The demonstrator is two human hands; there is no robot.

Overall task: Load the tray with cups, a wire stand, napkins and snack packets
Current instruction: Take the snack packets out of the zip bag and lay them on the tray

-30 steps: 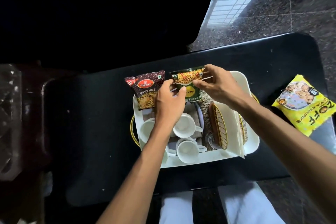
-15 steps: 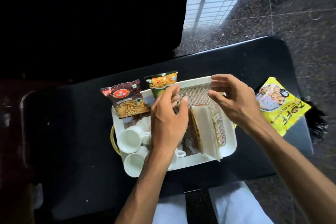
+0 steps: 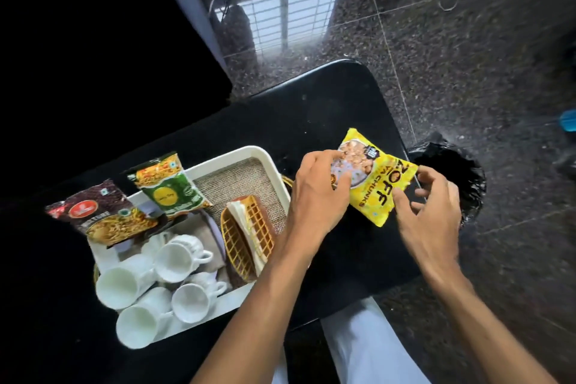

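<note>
A white tray (image 3: 237, 155) with a woven mat lies on the black table (image 3: 311, 115). Several white cups (image 3: 174, 262) lie crowded at its front left. A yellow wire stand (image 3: 240, 246) holding white napkins (image 3: 246, 224) sits mid-tray. A maroon snack packet (image 3: 103, 218) and a green snack packet (image 3: 168, 190) lean on the tray's far left rim. Right of the tray, a yellow snack packet (image 3: 378, 187) is on the table. My left hand (image 3: 318, 196) grips its left edge, and my right hand (image 3: 433, 203) pinches its right edge.
A crumpled black plastic bag (image 3: 455, 174) sits on the speckled granite floor (image 3: 467, 56) just past the table's right edge. Dark furniture (image 3: 93, 40) fills the upper left. A blue object (image 3: 568, 120) shows at the far right. My white-trousered legs (image 3: 358, 352) are under the table's front edge.
Both hands left the green packet and the tray and moved right onto the yellow packet. The green packet now rests on the tray's far rim. The view swung to the right.
</note>
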